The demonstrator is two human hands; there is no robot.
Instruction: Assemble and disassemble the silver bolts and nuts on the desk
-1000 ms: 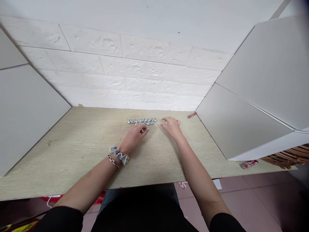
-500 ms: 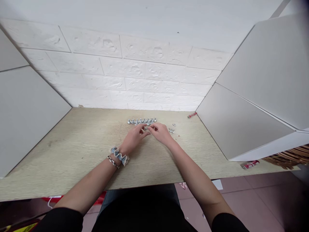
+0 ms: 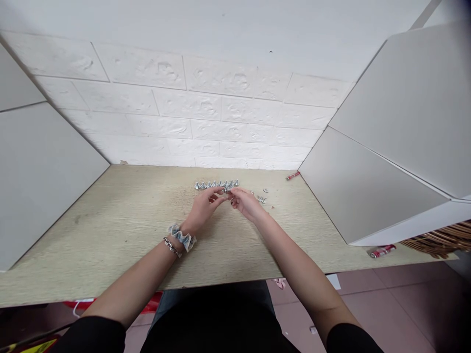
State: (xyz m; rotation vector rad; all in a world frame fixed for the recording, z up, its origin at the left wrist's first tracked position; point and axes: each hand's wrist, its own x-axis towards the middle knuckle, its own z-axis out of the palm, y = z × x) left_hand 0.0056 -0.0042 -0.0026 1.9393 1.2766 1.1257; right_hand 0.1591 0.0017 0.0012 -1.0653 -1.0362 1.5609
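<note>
While your left hand (image 3: 201, 210) and right hand (image 3: 247, 204) meet, both pinch a small screw (image 3: 225, 192) beside the screw row (image 3: 215, 185).

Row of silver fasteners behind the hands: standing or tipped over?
Standing: the silver fasteners sit base-down in a line on the table.

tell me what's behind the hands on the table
A row of small silver metal parts lies just behind the left hand and right hand, before the white brick wall. Their fingertips hide anything held between them.
</note>
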